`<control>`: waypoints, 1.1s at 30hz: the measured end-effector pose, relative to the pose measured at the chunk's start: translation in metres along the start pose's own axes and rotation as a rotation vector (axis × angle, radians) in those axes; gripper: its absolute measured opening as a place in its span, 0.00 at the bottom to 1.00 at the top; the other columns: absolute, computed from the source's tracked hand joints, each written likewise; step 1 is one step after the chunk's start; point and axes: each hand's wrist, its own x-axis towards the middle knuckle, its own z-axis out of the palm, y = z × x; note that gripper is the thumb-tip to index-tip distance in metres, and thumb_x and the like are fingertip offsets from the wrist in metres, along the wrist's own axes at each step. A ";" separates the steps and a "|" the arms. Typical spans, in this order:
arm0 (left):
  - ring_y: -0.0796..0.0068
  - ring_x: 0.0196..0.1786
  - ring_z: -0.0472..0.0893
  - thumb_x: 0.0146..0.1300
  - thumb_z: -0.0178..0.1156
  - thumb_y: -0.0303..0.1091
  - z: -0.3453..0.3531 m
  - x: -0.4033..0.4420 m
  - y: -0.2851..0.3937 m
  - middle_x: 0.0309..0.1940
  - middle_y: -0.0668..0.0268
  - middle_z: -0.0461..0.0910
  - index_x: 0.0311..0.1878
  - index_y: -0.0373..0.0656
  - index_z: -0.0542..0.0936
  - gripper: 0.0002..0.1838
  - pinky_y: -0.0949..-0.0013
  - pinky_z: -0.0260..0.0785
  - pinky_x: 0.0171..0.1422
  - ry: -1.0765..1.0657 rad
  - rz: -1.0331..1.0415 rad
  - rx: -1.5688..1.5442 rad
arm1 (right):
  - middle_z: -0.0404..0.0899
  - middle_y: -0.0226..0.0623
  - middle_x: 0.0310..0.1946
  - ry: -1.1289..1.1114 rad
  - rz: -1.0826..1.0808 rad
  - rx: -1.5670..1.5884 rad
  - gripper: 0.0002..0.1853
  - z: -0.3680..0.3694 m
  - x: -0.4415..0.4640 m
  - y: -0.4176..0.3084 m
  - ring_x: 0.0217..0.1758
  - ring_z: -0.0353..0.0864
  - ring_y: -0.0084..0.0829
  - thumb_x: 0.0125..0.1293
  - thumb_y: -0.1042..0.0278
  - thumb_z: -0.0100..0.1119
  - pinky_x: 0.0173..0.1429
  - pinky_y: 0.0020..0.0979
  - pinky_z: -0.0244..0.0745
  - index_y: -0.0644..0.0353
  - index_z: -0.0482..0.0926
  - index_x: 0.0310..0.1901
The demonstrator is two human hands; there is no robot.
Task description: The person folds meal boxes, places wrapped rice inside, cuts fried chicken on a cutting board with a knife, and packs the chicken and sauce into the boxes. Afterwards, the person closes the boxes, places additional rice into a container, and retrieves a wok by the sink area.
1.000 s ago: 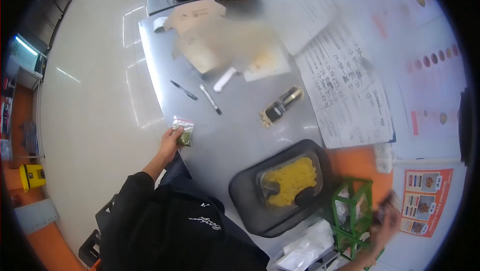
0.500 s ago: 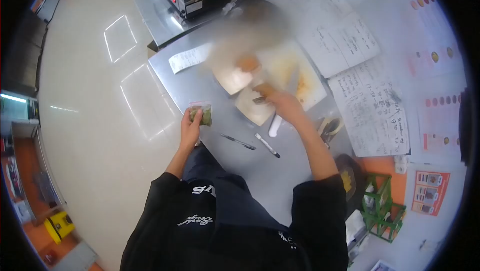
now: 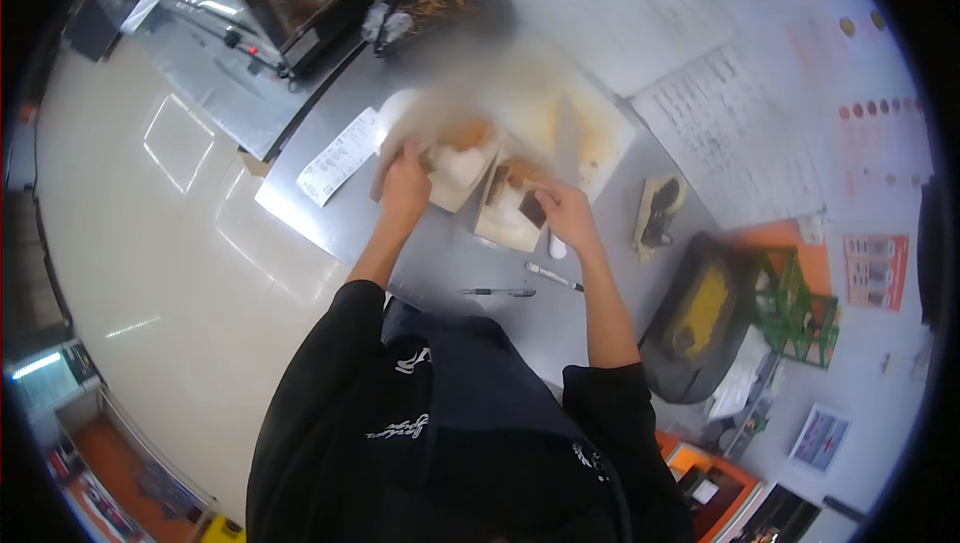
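A person in black sleeves (image 3: 610, 398) works over a metal worktop (image 3: 450, 255), both hands at open cardboard boxes of food set toward its left half. The right hand (image 3: 567, 215) has its grip pinched on a small dark packet (image 3: 531, 208) — held at the right box (image 3: 505, 231). The left hand (image 3: 407, 185) reaches to the left box (image 3: 447, 189), fingers at its brown side; haze blurs that spot, and how far its grip is closed cannot be told. A printed receipt (image 3: 340, 158) lies near the worktop's left corner, a black pen (image 3: 498, 292) and a white marker (image 3: 553, 276) by the front edge — a stained cutting board (image 3: 604, 131) along the wall-side edge.
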 end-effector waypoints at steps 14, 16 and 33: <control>0.44 0.57 0.77 0.71 0.48 0.27 -0.035 -0.021 0.021 0.56 0.45 0.76 0.63 0.40 0.72 0.19 0.56 0.69 0.60 -0.043 0.159 -0.233 | 0.80 0.60 0.42 0.131 0.313 -0.037 0.18 0.019 -0.017 0.025 0.49 0.79 0.59 0.61 0.68 0.57 0.52 0.49 0.75 0.64 0.73 0.52; 0.48 0.59 0.77 0.71 0.49 0.26 -0.044 -0.025 0.034 0.57 0.47 0.76 0.63 0.39 0.73 0.18 0.58 0.69 0.62 -0.028 0.156 -0.278 | 0.80 0.58 0.42 0.076 0.344 -0.214 0.19 0.023 -0.008 0.019 0.49 0.79 0.59 0.61 0.67 0.58 0.53 0.50 0.74 0.63 0.70 0.53; 0.45 0.71 0.63 0.55 0.54 0.20 0.004 -0.099 0.153 0.65 0.48 0.67 0.65 0.36 0.65 0.31 0.55 0.57 0.72 -0.360 0.328 -0.661 | 0.79 0.39 0.48 -0.055 0.268 0.851 0.26 -0.021 -0.058 -0.030 0.45 0.79 0.26 0.73 0.51 0.52 0.44 0.30 0.79 0.67 0.73 0.59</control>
